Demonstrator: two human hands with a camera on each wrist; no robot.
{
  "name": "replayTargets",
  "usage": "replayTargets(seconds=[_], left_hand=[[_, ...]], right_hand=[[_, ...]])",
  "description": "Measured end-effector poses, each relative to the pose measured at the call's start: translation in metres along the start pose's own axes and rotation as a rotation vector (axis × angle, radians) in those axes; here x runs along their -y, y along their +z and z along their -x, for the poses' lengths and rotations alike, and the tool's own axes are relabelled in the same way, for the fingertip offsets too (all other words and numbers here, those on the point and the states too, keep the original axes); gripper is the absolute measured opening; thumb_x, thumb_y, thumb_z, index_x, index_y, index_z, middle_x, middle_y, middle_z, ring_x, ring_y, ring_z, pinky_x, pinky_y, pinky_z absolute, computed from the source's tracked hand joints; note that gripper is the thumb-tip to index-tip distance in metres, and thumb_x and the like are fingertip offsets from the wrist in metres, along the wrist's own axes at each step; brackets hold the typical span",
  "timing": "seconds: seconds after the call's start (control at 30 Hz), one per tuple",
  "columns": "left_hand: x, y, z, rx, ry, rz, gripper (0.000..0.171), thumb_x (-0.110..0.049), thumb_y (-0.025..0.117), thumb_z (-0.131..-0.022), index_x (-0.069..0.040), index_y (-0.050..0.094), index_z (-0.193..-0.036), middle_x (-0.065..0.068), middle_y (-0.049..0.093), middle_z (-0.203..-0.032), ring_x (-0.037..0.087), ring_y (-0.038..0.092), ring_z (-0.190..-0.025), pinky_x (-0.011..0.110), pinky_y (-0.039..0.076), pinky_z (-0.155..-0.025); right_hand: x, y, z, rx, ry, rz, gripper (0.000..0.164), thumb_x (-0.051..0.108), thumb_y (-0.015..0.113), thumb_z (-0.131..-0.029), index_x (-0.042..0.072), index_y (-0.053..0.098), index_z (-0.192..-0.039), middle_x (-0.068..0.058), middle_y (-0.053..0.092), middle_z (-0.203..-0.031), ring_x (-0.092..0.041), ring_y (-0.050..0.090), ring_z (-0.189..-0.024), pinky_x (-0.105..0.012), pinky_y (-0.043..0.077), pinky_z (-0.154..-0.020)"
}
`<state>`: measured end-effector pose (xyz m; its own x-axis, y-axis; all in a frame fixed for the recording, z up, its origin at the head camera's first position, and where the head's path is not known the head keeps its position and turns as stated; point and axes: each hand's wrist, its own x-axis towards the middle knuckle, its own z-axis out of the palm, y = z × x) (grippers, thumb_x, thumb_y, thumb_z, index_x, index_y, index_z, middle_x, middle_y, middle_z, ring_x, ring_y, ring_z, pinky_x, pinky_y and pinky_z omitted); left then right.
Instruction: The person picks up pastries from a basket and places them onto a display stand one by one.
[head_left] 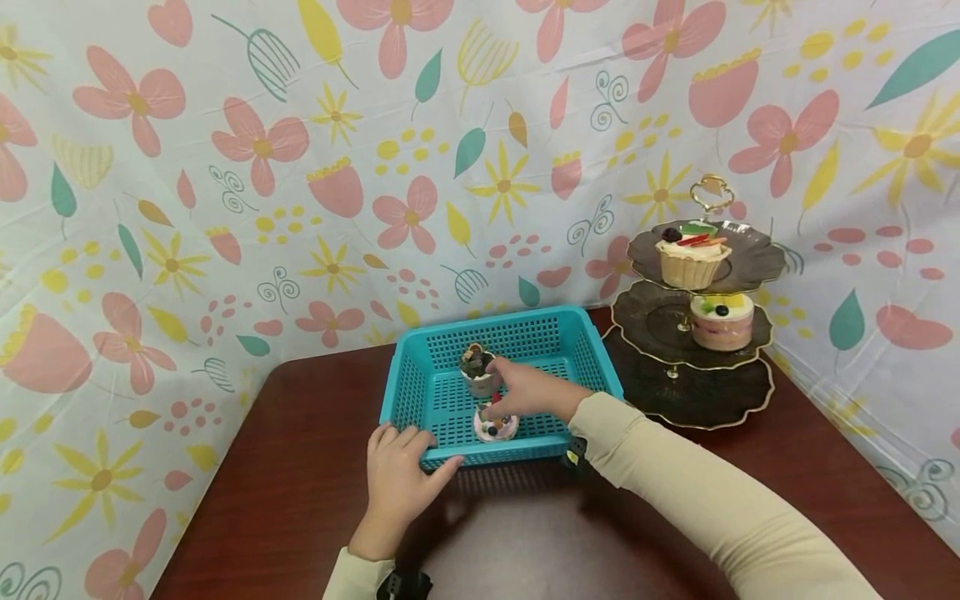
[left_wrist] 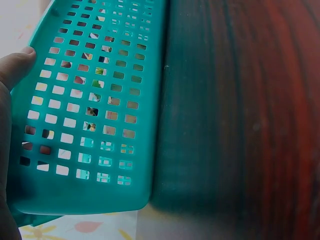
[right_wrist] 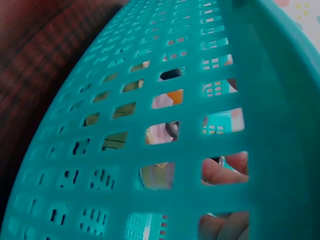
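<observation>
Honestly, left hand (head_left: 401,477) gripping the turquoise rectangular plastic basket (head_left: 517,452) helps; can't tell if right hand (head_left: 534,390) pinches the dark-topped round cupcake (head_left: 474,367), so go gently.

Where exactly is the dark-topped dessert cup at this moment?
In the head view, the dark-topped dessert cup sits inside the turquoise basket, slightly left of its middle. It is just beyond the pink dessert, beside the right hand.

Staged tabletop corner, home or studio I cannot tell from my remote feed, one creased floral-print backdrop (head_left: 420,208), one reddish-brown table (head_left: 300,467), one three-tier gold-rimmed dessert stand (head_left: 750,258) with cakes (head_left: 692,268).
</observation>
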<state>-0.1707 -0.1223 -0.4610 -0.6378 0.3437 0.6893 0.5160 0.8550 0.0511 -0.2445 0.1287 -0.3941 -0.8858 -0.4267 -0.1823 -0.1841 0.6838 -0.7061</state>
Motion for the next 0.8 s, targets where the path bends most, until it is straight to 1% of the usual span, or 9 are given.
replayTargets(seconds=[0.1, 0.2, 0.27, 0.4, 0.5, 0.57, 0.63, 0.73, 0.8], left_hand=[[0.0, 0.0, 0.0, 0.0, -0.005, 0.007, 0.05, -0.065, 0.073, -0.078, -0.015, 0.068, -0.079, 0.0, 0.065, -0.074, 0.027, 0.059, -0.076, 0.061, 0.043, -0.095], [-0.001, -0.001, 0.0, 0.005, -0.01, 0.009, 0.049, -0.063, 0.076, -0.076, -0.015, 0.068, -0.079, 0.001, 0.066, -0.075, 0.027, 0.059, -0.077, 0.061, 0.043, -0.095], [-0.001, -0.001, 0.0, 0.006, -0.008, 0.012, 0.051, -0.065, 0.073, -0.078, -0.015, 0.068, -0.079, 0.0, 0.066, -0.075, 0.027, 0.059, -0.077, 0.061, 0.043, -0.095], [-0.001, -0.001, 0.001, 0.002, -0.002, 0.015, 0.058, -0.071, 0.063, -0.084, -0.014, 0.068, -0.079, 0.001, 0.066, -0.076, 0.027, 0.059, -0.076, 0.061, 0.043, -0.095], [-0.001, -0.001, 0.002, -0.003, 0.004, 0.013, 0.06, -0.073, 0.059, -0.085, -0.014, 0.068, -0.079, 0.001, 0.066, -0.076, 0.027, 0.059, -0.076, 0.061, 0.043, -0.095], [0.0, -0.001, 0.002, -0.008, 0.009, 0.013, 0.061, -0.074, 0.058, -0.086, -0.014, 0.068, -0.079, 0.001, 0.066, -0.075, 0.027, 0.059, -0.076, 0.061, 0.043, -0.094], [-0.001, -0.001, 0.001, -0.013, 0.012, 0.011, 0.062, -0.074, 0.057, -0.086, -0.014, 0.068, -0.079, 0.001, 0.065, -0.075, 0.027, 0.059, -0.075, 0.061, 0.044, -0.094], [-0.001, -0.001, 0.001, -0.016, 0.011, 0.006, 0.058, -0.072, 0.062, -0.084, -0.015, 0.067, -0.078, 0.0, 0.065, -0.074, 0.027, 0.059, -0.075, 0.06, 0.044, -0.094], [-0.001, -0.001, 0.001, -0.014, 0.007, 0.003, 0.054, -0.069, 0.067, -0.081, -0.015, 0.067, -0.078, 0.0, 0.065, -0.074, 0.027, 0.059, -0.075, 0.06, 0.043, -0.094]], right_hand=[[0.0, 0.001, 0.001, 0.033, 0.008, -0.017, 0.081, 0.033, 0.079, -0.087, 0.006, 0.037, -0.15, -0.014, 0.053, -0.141, -0.018, 0.062, -0.095, -0.041, 0.051, -0.081], [-0.002, 0.004, 0.001, 0.064, 0.01, -0.035, 0.082, 0.031, 0.081, -0.086, 0.004, 0.037, -0.149, -0.014, 0.054, -0.138, -0.018, 0.062, -0.092, -0.041, 0.051, -0.08], [-0.004, 0.005, 0.0, 0.081, 0.007, -0.042, 0.082, 0.03, 0.082, -0.085, 0.003, 0.038, -0.149, -0.011, 0.059, -0.128, -0.017, 0.061, -0.09, -0.04, 0.051, -0.078], [-0.006, 0.008, -0.001, 0.09, 0.008, -0.031, 0.08, 0.031, 0.082, -0.085, 0.004, 0.04, -0.147, -0.004, 0.062, -0.112, -0.017, 0.061, -0.09, -0.04, 0.051, -0.078], [-0.007, 0.009, -0.001, 0.084, 0.011, 0.008, 0.074, 0.033, 0.081, -0.085, 0.003, 0.045, -0.142, -0.003, 0.062, -0.107, -0.017, 0.06, -0.089, -0.039, 0.05, -0.076], [-0.007, 0.01, -0.001, 0.082, 0.008, 0.033, 0.066, 0.034, 0.081, -0.086, 0.004, 0.049, -0.136, -0.003, 0.06, -0.099, -0.017, 0.058, -0.083, -0.037, 0.048, -0.071], [-0.007, 0.011, -0.001, 0.085, 0.01, 0.052, 0.058, 0.034, 0.08, -0.086, 0.006, 0.052, -0.128, -0.004, 0.059, -0.095, -0.017, 0.054, -0.079, -0.035, 0.045, -0.067], [-0.006, 0.012, -0.001, 0.092, 0.015, 0.076, 0.049, 0.034, 0.079, -0.087, 0.008, 0.053, -0.119, -0.005, 0.057, -0.091, -0.017, 0.049, -0.074, -0.034, 0.04, -0.063], [-0.005, 0.012, -0.002, 0.1, 0.014, 0.088, 0.051, 0.034, 0.078, -0.087, 0.008, 0.053, -0.123, -0.005, 0.056, -0.092, -0.017, 0.048, -0.075, -0.034, 0.04, -0.064]])
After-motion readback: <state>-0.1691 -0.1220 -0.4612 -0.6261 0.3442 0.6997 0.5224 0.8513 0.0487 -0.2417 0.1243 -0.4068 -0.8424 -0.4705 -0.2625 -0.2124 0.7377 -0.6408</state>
